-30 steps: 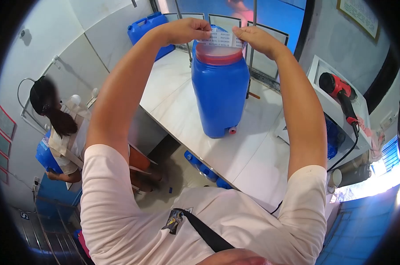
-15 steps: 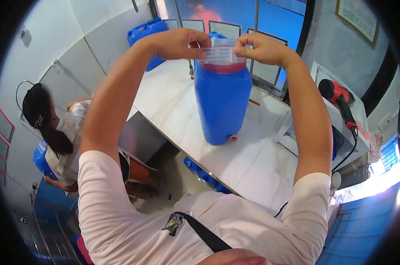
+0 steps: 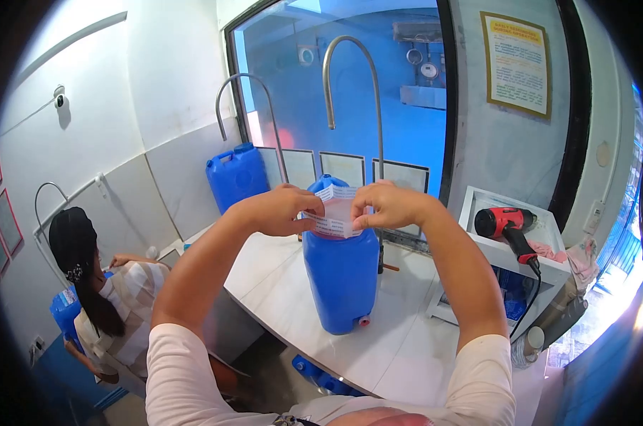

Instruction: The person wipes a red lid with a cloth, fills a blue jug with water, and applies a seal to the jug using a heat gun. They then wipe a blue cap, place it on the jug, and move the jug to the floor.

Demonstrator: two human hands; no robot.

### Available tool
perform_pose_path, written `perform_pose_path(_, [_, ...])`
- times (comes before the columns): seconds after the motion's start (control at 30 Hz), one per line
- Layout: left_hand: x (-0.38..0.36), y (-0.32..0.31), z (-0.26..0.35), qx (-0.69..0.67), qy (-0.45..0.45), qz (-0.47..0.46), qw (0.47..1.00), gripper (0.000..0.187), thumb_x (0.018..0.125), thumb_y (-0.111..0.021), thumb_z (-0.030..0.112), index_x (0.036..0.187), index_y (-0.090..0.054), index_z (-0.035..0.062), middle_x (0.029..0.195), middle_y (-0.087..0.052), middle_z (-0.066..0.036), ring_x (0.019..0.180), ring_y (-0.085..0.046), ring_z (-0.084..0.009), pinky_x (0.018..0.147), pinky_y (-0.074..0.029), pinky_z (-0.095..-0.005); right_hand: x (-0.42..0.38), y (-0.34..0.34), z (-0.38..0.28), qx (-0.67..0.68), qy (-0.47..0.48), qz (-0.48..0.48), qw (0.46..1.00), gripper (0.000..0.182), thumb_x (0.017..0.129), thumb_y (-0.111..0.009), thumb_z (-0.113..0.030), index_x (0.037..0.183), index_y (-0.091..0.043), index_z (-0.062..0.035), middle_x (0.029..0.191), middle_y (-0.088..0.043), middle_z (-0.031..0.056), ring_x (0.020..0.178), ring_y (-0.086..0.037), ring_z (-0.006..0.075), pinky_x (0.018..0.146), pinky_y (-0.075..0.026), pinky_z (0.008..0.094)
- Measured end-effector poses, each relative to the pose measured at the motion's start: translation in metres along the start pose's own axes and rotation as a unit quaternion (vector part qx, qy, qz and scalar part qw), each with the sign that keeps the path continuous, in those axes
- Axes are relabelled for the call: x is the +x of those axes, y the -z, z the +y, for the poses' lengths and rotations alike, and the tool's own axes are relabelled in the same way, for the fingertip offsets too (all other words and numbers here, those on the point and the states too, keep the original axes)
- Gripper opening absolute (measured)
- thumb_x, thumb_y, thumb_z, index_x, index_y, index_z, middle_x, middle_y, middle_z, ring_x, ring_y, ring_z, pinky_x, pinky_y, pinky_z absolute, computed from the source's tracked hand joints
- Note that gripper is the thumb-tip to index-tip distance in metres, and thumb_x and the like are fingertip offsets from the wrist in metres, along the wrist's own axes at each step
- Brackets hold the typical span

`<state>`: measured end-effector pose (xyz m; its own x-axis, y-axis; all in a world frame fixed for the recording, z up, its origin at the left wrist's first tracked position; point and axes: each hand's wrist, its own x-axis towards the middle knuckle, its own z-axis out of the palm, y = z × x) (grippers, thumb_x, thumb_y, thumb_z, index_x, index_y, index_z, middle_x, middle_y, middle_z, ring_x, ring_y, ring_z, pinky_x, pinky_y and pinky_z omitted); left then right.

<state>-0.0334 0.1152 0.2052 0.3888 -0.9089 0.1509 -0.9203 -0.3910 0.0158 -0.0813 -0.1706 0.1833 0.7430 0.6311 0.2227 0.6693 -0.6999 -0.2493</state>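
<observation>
The thumb and fingertips of the left hand (image 3: 282, 211) pinch together on the left side of the printed band (image 3: 333, 226); those of the right hand (image 3: 394, 207) close narrowly on its front right. The band is a loop opening upward, set around the mouth of the blue container (image 3: 340, 280), its far side standing up behind the mouth. The container is upright, long axis vertical, mouth up, directly below the fingers. Its small pink-tipped spout (image 3: 364, 321), low on the body, faces the wearer. The band is thin, whitish and see-through, with rows of dark print; the container is smooth, matt plastic, boxy with rounded corners.

It stands on the counter (image 3: 271, 284), between the near edge and the window-side edge. The top is glossy, pale and faintly veined, crossed by thin seams. A second blue jug (image 3: 236, 179) sits near the far left corner. Toward the right end, a red-and-black heat gun (image 3: 507, 226) lies on a white shelf unit (image 3: 469, 213).
</observation>
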Motion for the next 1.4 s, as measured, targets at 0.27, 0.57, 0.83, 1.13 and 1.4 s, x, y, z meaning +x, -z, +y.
perform_pose_path(0.27, [-0.003, 0.006, 0.012, 0.038, 0.044, 0.001, 0.998, 0.035, 0.091, -0.075, 0.019, 0.122, -0.061, 0.0106, 0.125, -0.064, -0.01, 0.119, -0.06, -0.0284, 0.106, -0.044, -0.0433, -0.004, -0.003, 0.007, 0.036, -0.073, 0.016, 0.997, 0.025, 0.088, -0.078, -0.035, 0.101, -0.071, -0.0155, 0.108, -0.069, 0.0043, 0.114, -0.057, 0.0234, 0.11, -0.032, 0.0434])
perform_pose_path(0.57, [0.014, 0.02, 0.009, -0.057, 0.024, 0.057, 0.996, 0.078, 0.087, -0.076, 0.042, 0.15, -0.045, 0.0091, 0.151, -0.047, -0.019, 0.14, -0.045, -0.0366, 0.118, -0.036, -0.0448, -0.013, -0.021, 0.021, -0.044, -0.037, 0.179, 0.982, 0.041, 0.085, -0.079, -0.05, 0.111, -0.072, -0.018, 0.12, -0.066, 0.0127, 0.137, -0.04, 0.0376, 0.12, -0.021, 0.0501])
perform_pose_path(0.83, [0.03, -0.006, 0.001, -0.041, 0.01, -0.005, 0.999, 0.06, 0.09, -0.071, 0.053, 0.131, -0.062, 0.0107, 0.129, -0.065, -0.016, 0.129, -0.055, -0.0368, 0.113, -0.037, -0.0488, -0.013, -0.028, 0.032, -0.04, -0.01, 0.166, 0.985, 0.036, 0.092, -0.071, -0.049, 0.104, -0.072, -0.0155, 0.115, -0.067, 0.0077, 0.126, -0.054, 0.0312, 0.111, -0.032, 0.0488])
perform_pose_path(1.13, [0.025, -0.013, -0.037, 0.04, 0.132, 0.027, 0.99, 0.06, 0.102, -0.049, 0.06, 0.124, -0.065, 0.0071, 0.119, -0.069, -0.016, 0.119, -0.059, -0.0354, 0.111, -0.037, -0.0519, -0.003, -0.035, 0.042, -0.035, -0.092, 0.19, 0.977, 0.037, 0.103, -0.058, -0.044, 0.113, -0.066, -0.0095, 0.105, -0.069, 0.012, 0.108, -0.062, 0.0319, 0.098, -0.045, 0.045])
perform_pose_path(1.4, [0.002, -0.011, -0.027, 0.123, 0.051, 0.045, 0.99, 0.029, 0.102, -0.063, 0.034, 0.115, -0.072, 0.0094, 0.123, -0.069, -0.013, 0.127, -0.055, -0.031, 0.121, -0.027, -0.0505, -0.01, -0.038, 0.039, -0.033, -0.059, 0.177, 0.982, 0.037, 0.103, -0.057, -0.048, 0.105, -0.068, -0.012, 0.108, -0.066, 0.0082, 0.118, -0.054, 0.0293, 0.107, -0.035, 0.0468])
